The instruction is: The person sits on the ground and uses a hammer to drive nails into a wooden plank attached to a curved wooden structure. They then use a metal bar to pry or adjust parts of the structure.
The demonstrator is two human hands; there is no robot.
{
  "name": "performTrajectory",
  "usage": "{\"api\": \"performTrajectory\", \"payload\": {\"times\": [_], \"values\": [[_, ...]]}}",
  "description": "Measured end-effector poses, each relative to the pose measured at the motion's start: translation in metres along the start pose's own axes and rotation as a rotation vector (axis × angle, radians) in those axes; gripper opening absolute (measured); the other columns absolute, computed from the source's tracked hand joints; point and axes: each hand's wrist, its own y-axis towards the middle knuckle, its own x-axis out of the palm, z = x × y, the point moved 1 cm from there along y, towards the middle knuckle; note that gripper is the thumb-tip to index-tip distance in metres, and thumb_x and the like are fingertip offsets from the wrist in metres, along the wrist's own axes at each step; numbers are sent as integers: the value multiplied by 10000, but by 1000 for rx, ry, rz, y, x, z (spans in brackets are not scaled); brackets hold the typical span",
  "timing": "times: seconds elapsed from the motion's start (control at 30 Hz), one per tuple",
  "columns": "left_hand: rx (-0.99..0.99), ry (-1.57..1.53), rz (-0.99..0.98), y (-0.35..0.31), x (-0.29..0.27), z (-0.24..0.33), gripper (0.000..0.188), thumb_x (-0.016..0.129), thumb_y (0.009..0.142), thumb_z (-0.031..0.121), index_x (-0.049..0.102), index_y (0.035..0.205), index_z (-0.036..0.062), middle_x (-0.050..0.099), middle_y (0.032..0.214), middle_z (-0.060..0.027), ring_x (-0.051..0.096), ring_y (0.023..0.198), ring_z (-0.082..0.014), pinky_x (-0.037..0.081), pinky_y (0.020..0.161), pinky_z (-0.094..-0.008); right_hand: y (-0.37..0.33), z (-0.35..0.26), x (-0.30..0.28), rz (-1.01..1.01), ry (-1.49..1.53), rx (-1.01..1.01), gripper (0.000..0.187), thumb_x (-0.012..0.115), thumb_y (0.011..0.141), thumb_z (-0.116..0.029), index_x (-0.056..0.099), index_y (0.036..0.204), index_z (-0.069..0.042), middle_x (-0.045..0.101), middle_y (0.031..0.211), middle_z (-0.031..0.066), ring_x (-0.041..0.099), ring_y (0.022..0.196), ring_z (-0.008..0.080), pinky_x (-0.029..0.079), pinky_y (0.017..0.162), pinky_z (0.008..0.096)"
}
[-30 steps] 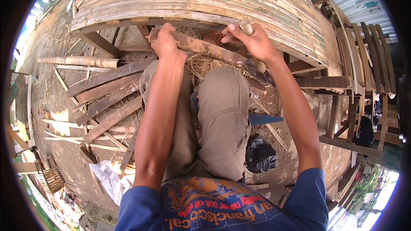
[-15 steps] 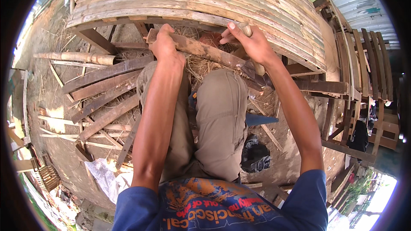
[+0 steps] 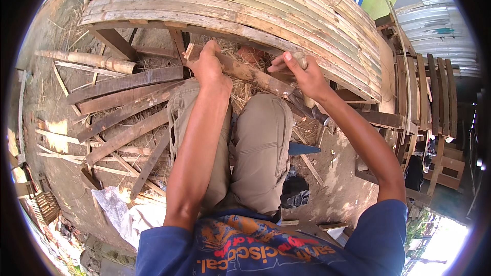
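My left hand [image 3: 207,66] is closed around the far-left end of a worn brown length of timber [image 3: 248,73]. The timber slants down to the right above my knees. My right hand [image 3: 311,79] grips a tool's pale wooden handle [image 3: 300,60] near the timber's right end, with some fingers partly extended. The handle passes through the hand and shows below it. Dark metal appears near its lower end, but the tool's kind is unclear.
A bamboo-slat bench [image 3: 215,7] stands close ahead. Several dark planks [image 3: 128,79] fan out at left beside a bamboo pole [image 3: 87,60]. A blue flat piece [image 3: 304,148] and a black bag [image 3: 295,190] lie right of my legs. Wooden slats [image 3: 434,92] stand farther right.
The whole view has shifted slightly, and both hands appear a little lower and farther right. Their grips on the timber and the wooden-handled tool look the same.
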Motion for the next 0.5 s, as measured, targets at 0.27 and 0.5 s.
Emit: {"api": "performTrajectory", "payload": {"times": [0.27,0.5], "values": [[-83,-40,27,11,-3,1,198,578,741,22,538,933,45,517,960,-63,564,853,-235,502,784,-433,-6,-5,14,24,-24,-30,625,443,1038,-523,550,1342,13,733,1052,139,669,1016,162,512,941,316],[-144,-60,41,15,-2,-2,152,573,727,30,544,875,53,512,925,-73,568,839,-241,516,745,-440,0,-12,18,69,-147,-9,632,464,1027,-537,534,1372,-12,735,1059,103,647,1035,123,482,934,281]]}}
